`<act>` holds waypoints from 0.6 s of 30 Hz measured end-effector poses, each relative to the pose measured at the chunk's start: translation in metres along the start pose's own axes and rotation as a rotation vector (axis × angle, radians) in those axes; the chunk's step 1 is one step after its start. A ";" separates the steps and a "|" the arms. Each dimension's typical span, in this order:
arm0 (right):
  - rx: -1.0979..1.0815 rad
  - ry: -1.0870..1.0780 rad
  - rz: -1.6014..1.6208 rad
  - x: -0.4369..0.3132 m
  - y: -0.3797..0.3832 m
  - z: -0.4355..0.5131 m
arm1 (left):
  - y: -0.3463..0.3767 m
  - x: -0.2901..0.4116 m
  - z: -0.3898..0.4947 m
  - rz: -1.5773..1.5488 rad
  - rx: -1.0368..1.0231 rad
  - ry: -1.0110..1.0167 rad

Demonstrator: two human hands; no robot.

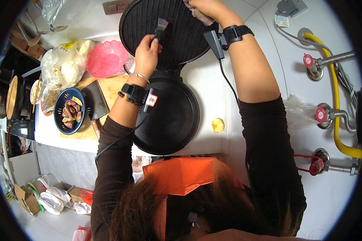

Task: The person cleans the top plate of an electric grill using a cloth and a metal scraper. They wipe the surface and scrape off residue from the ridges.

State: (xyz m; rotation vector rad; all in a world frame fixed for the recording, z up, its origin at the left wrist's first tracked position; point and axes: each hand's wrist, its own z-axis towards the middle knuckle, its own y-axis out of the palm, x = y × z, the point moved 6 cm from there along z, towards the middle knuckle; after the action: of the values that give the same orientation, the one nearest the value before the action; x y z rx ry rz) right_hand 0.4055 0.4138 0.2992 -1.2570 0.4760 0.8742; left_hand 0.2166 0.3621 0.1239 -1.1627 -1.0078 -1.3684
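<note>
An electric griddle stands unfolded before me, its round ridged upper plate [181, 39] raised at the back. Its dark lower pan [169, 120] lies flat in front. My left hand [147, 52] grips a short black-handled tool [161, 25] with a pale flat head, perhaps a brush; it is over the upper plate. In my right hand [209, 9] is a bunched purplish cloth [199, 13], at the plate's upper right rim. That hand is partly cut off by the top of the view.
Left of the griddle are a cutting board [116, 87], a cleaver [96, 101], a blue basket [55, 111] of purple-skinned pieces, a pink bowl [107, 58] and a plastic bag [65, 66]. A yellow scrap [217, 125] lies on the right. Valves and a yellow hose [336, 105] line the right wall.
</note>
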 end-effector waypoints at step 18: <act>0.129 -0.063 -0.269 -0.042 -0.014 -0.068 | 0.023 -0.012 -0.076 0.016 -0.018 0.032</act>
State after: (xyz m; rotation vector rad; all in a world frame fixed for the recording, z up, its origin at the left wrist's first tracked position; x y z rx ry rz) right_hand 0.4006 0.3357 0.3203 -1.1405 0.2990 0.6435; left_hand 0.2303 0.2877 0.0985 -1.1566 -0.9638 -1.3820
